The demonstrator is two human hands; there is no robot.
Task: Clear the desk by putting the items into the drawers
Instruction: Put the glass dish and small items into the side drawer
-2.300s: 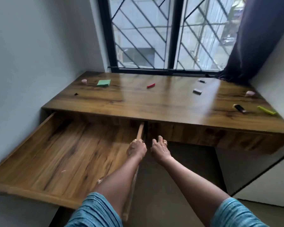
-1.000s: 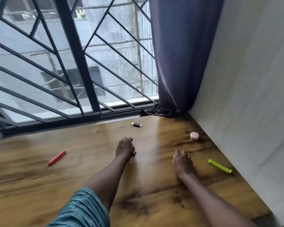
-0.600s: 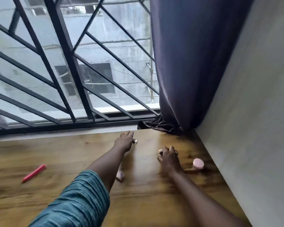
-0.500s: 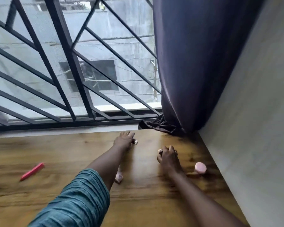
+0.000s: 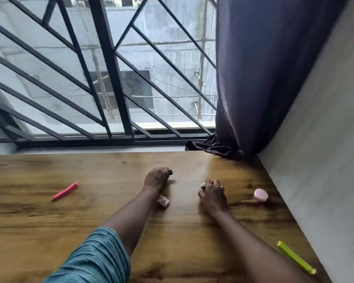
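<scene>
My left hand point(image 5: 156, 178) lies far out on the wooden desk point(image 5: 90, 217), fingers curled round a small dark stick-shaped item point(image 5: 171, 171) with a metal tip. My right hand point(image 5: 213, 194) grips another small dark item point(image 5: 203, 185) whose light end pokes out above the fingers. A small pink block point(image 5: 163, 201) lies beside my left forearm. Further left is a red bar point(image 5: 65, 191). A round pink pot point(image 5: 261, 195) stands to the right of my right hand. A lime-green pen-like item point(image 5: 295, 259) lies near the right wall. The drawers are out of view.
A barred window point(image 5: 110, 78) runs along the desk's far edge. A dark purple curtain point(image 5: 253, 68) hangs in the far right corner, its hem bunched on the desk. A pale wall point(image 5: 325, 139) bounds the desk on the right.
Since 2.3 s ago both hands have left the open drawer's edge and reached across the desk. My left hand closed round the small dark item by the window; my right hand picked up another.
</scene>
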